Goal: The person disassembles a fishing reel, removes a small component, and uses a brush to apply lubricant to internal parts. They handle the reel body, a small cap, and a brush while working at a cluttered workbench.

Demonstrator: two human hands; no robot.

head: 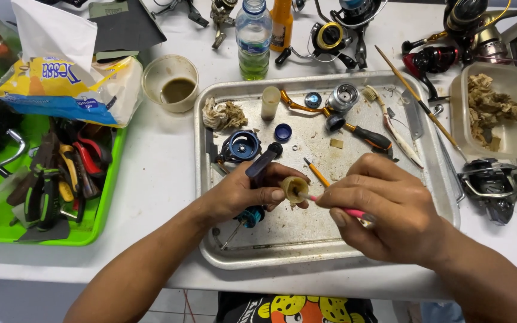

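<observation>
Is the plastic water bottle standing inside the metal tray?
No, the water bottle stands upright on the white table beyond the far rim of the metal tray.

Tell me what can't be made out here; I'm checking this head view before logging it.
- Tip of the pink tool: hidden inside the small cream cup, head view.
- Lower part of that cup: covered by left hand fingers.
- Pink tool's rear end: hidden under the right hand.
- Reels at the top: cut off by the frame edge.
- Small bits on the metal tray: too small to identify.
</observation>
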